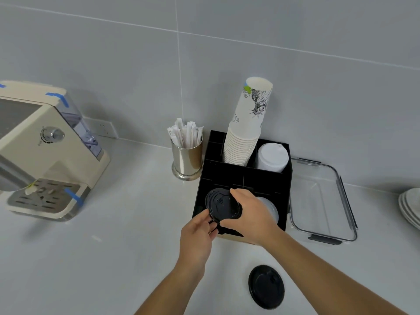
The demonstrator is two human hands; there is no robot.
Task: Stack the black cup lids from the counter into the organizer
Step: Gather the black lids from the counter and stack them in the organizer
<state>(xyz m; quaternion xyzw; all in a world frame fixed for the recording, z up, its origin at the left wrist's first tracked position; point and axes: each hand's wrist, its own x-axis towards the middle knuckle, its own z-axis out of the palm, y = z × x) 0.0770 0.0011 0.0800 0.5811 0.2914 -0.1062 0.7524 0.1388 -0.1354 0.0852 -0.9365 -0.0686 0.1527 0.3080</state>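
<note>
A black organizer (229, 173) stands against the wall on the white counter. Both my hands hold a black cup lid (221, 204) over its front left compartment, tilted slightly. My left hand (196, 233) pinches the lid's near edge from below. My right hand (252, 214) grips its right rim from above and hides part of the front right compartment, where clear lids (271, 209) show. Another black cup lid (266, 286) lies flat on the counter in front, near my right forearm.
The organizer's back holds a tall stack of paper cups (246, 130) and white lids (272, 158). A metal cup of wrapped stirrers (187, 153) stands left of it, a coffee machine (41, 153) far left, a clear container (322, 198) right, plates (410, 208) at the edge.
</note>
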